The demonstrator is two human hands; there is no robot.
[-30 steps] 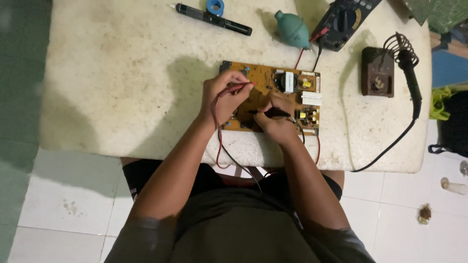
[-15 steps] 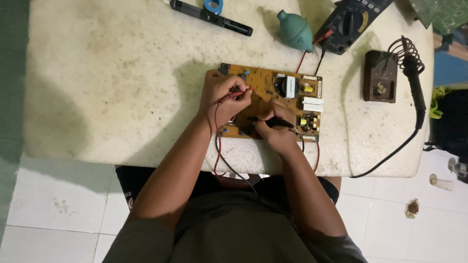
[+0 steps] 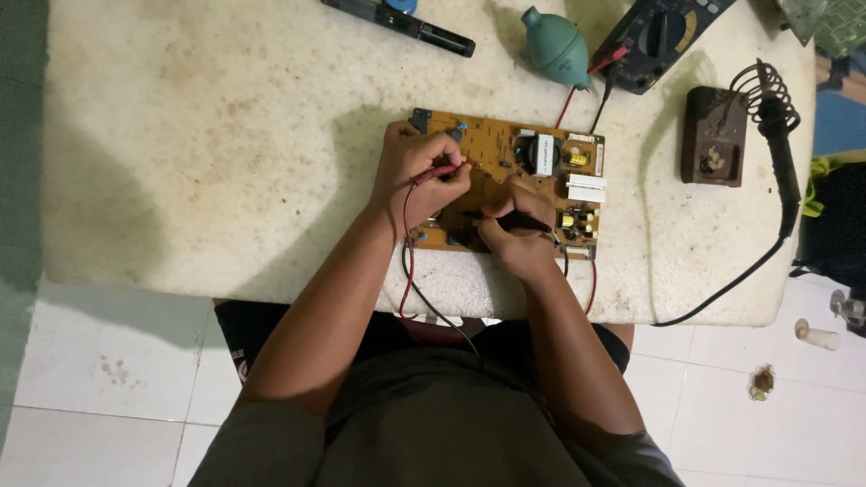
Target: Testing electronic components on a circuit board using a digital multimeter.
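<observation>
An orange-brown circuit board (image 3: 505, 149) with a transformer and small parts lies near the front edge of a pale stone table (image 3: 225, 153). My left hand (image 3: 417, 176) pinches a red test probe (image 3: 437, 171), its tip pointing onto the board. My right hand (image 3: 514, 230) grips a black test probe (image 3: 514, 219), laid across the board's lower middle. Red and black leads run from the probes down over the table edge and up to a dark multimeter (image 3: 658, 36) at the back.
A teal rubber blower bulb (image 3: 555, 45) sits behind the board. A soldering iron (image 3: 780, 135) rests in a coil stand on a brown base (image 3: 711, 135) at right, its cable looping off the edge. A black tool (image 3: 406, 22) lies at the back. White floor tiles below.
The view has shifted, so the table sits lower and more to the right in frame. Both hands stay on the board with their probes, barely moved.
</observation>
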